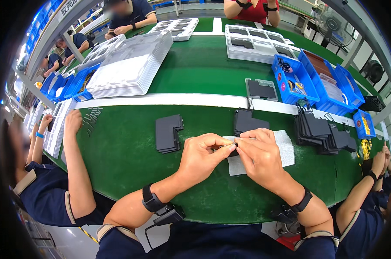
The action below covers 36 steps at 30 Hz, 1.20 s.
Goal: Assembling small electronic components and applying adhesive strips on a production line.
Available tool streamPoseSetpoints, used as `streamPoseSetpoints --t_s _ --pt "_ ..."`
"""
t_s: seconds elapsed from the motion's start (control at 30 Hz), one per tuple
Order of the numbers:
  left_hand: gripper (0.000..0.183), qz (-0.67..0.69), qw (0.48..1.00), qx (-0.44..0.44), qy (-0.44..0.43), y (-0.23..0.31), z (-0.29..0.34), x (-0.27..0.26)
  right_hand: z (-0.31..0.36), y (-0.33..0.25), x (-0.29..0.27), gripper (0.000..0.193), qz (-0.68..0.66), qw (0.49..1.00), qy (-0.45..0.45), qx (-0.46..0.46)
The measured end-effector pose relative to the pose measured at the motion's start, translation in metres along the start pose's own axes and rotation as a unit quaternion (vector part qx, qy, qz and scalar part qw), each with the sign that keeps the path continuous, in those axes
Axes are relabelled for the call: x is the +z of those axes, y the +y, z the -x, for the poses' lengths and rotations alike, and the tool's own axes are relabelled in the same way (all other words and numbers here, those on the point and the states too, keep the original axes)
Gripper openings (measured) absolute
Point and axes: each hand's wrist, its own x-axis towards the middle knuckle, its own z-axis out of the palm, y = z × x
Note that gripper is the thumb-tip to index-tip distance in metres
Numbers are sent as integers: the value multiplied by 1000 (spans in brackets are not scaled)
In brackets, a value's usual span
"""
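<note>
My left hand (pixel 202 156) and my right hand (pixel 263 159) meet above a white cloth sheet (pixel 286 149), thumbs and fingers pinched together. Between their fingertips is a small dark piece (pixel 235 146), mostly covered, so its kind cannot be made out. Just beyond my hands lies a black flat L-shaped part (pixel 246 122), partly hidden by my right fingers. To the left of my hands, a short stack of similar black L-shaped parts (pixel 166 134) rests on the green table (pixel 126 159).
Several black parts with short cables (pixel 313 129) are piled on the right. Blue bins (pixel 295 80), a clear case (pixel 261 89) and stacked white trays (pixel 128 64) stand beyond. Yellow pieces (pixel 366 146) lie at far right. Co-workers' arms (pixel 79 172) flank me on both sides.
</note>
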Motion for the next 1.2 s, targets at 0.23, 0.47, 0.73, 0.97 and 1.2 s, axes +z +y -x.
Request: streamPoseSetpoints --t_s 0.23,0.47,0.73,0.97,1.2 --pt "14 -1 1000 -21 -22 4 -6 -8 -3 2 -6 27 -39 998 -46 12" --pt "16 16 995 -99 -21 4 -16 -21 0 21 -9 24 41 998 -28 -24" --pt "23 -128 989 -28 -68 0 -12 -15 -2 18 -11 12 -33 999 3 25" --pt "17 -95 994 8 -54 0 -11 -11 3 19 -9 14 -69 996 -38 46" --pt "11 -92 995 -27 -37 -1 -11 -12 -8 16 -16 13 -86 991 -51 94"
